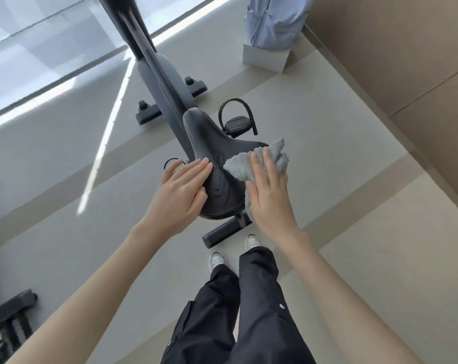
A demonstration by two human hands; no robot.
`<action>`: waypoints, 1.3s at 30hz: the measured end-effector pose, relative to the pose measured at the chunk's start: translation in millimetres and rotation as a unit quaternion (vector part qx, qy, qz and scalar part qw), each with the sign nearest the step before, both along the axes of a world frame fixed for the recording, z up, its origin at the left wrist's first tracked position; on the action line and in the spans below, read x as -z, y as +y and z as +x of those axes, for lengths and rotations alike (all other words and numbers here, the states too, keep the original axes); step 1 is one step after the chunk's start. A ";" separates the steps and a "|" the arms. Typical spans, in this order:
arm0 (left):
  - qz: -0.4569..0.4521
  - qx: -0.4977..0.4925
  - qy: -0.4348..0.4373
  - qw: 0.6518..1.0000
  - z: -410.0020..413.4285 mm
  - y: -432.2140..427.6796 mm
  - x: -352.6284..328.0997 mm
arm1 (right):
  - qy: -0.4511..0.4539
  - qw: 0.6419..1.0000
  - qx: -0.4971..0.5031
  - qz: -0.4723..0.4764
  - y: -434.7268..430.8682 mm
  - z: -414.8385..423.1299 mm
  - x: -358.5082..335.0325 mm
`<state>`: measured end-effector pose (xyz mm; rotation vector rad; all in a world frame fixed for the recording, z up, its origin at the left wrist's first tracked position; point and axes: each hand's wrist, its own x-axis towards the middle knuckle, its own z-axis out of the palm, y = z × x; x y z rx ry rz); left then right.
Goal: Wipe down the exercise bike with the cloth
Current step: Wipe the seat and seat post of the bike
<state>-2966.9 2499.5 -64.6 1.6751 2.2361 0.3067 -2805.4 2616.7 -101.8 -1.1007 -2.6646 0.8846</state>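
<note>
Pale floor tiles (340, 179) spread under the exercise bike (167, 82), which stands just ahead of the person's feet. Its black saddle (217, 164) sits between both hands. The left hand (180, 190) lies flat with fingers spread on the saddle's left edge, probably to steady it against the rubbing. The right hand (267, 195) presses open-palmed on the grey-green cloth (251, 164), pinning it to the saddle's right side (one corner bunches free beyond the fingertips). Frame and pedal (235, 123) likely await wiping.
</note>
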 end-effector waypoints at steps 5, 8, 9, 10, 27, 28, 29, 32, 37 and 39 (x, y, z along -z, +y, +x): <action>0.003 0.006 -0.005 1.000 -1.2 0.3 -0.8 | -0.057 0.997 -0.005 0.046 -4.6 -6.9 -4.1; 0.003 0.002 -0.003 1.000 -1.0 0.6 0.3 | -0.113 0.990 -0.038 0.072 29.4 -46.6 -6.7; 0.003 0.000 -0.002 1.000 -0.5 1.0 0.7 | -0.129 0.988 -0.050 0.069 39.4 -60.7 -7.8; 0.003 -0.002 0.000 1.000 0.3 0.9 0.7 | -0.140 0.986 -0.062 0.064 45.3 -70.0 -9.3; 0.110 -0.041 0.064 0.991 41.5 -46.0 0.9 | -0.151 0.950 -0.254 0.096 62.0 -118.8 -4.6; 0.103 -0.041 0.071 0.991 44.8 -48.2 2.2 | -0.145 0.951 -0.261 0.084 65.3 -132.1 -4.4; 0.095 -0.042 0.078 0.992 47.7 -49.9 3.5 | -0.141 0.951 -0.264 0.076 67.2 -141.5 -3.9; 0.085 -0.047 0.091 0.991 54.0 -52.9 7.5 | -0.143 0.949 -0.265 0.090 61.8 -136.7 -3.0; 0.096 -0.064 0.087 0.990 58.0 -54.8 11.4 | -0.129 0.930 -0.307 0.154 34.1 -54.1 -15.1; 0.101 -0.068 0.079 0.989 57.8 -54.8 11.9 | -0.128 0.923 -0.328 0.156 31.0 -24.8 -21.3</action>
